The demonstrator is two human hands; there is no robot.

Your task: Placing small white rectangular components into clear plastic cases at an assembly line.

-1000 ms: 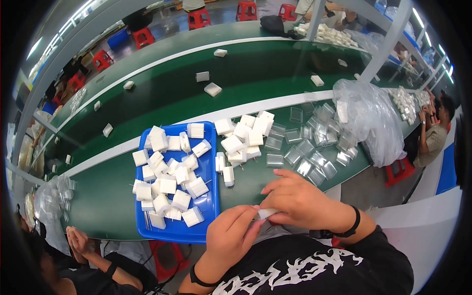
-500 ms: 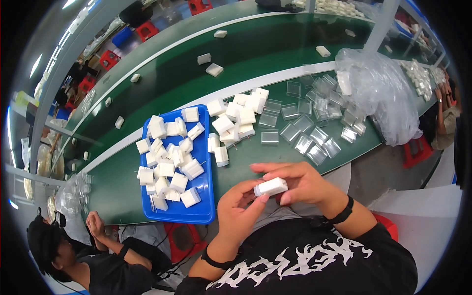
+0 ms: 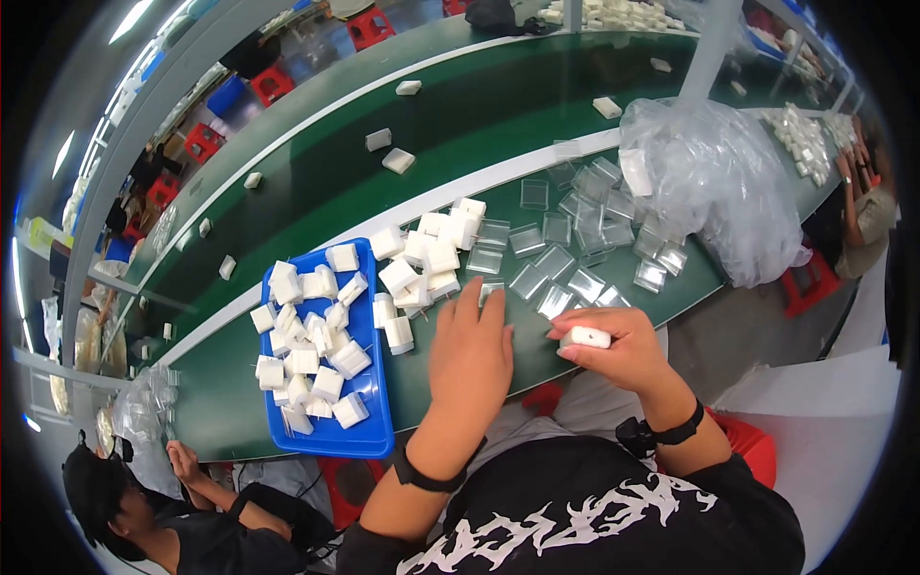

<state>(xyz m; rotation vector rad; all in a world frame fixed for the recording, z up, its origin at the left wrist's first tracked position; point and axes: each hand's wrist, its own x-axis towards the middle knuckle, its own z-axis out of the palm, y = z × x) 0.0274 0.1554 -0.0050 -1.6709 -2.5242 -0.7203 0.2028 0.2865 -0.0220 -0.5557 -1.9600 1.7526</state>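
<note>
My right hand [image 3: 625, 350] is closed around a small white plastic block [image 3: 591, 337], its end with a small dark spot showing. My left hand [image 3: 470, 359] is stretched out over the green table, fingers extended, with its fingertips at a clear plastic cover [image 3: 492, 286]. Left of that hand stands a blue tray [image 3: 380, 402] holding several white blocks [image 3: 302, 361], some with thin pins. A heap of similar white blocks [image 3: 439, 254] lies between the tray and the loose clear covers [image 3: 554, 261].
A large clear plastic bag [image 3: 714, 192] lies to the right of the covers. Beyond a white rail, a green conveyor belt [image 3: 307, 158] carries scattered white blocks. A co-worker in a black cap [image 3: 86, 470] sits at the lower left. A metal post [image 3: 709, 53] rises at the far right.
My hands have moved apart. The left let go of the white block and reached forward to the clear covers; the right kept the block and turned it. The view has shifted slightly.
</note>
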